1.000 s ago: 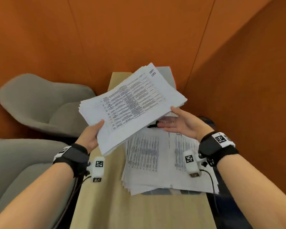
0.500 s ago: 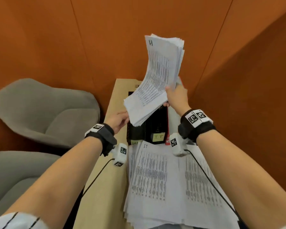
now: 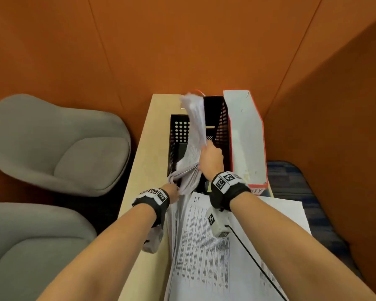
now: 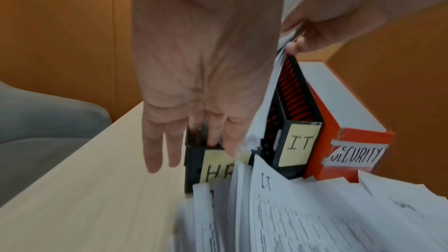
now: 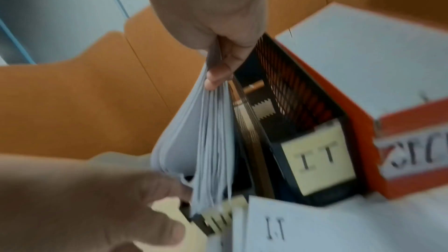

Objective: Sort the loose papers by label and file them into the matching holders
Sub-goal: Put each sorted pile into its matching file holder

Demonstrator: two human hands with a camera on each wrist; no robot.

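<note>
Right hand (image 3: 211, 158) grip on paper stack (image 3: 192, 148), entering HR holder (image 3: 178, 135)

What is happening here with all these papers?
A person is filing sorted papers. The right hand grips a bundle of papers and lowers it into the black holder labelled HR, while the left hand rests its fingers on that holder's front edge. Beside it stand the IT holder and the red SECURITY holder. A loose pile, its top sheet marked IT, lies on the table, not yet filed.
</note>
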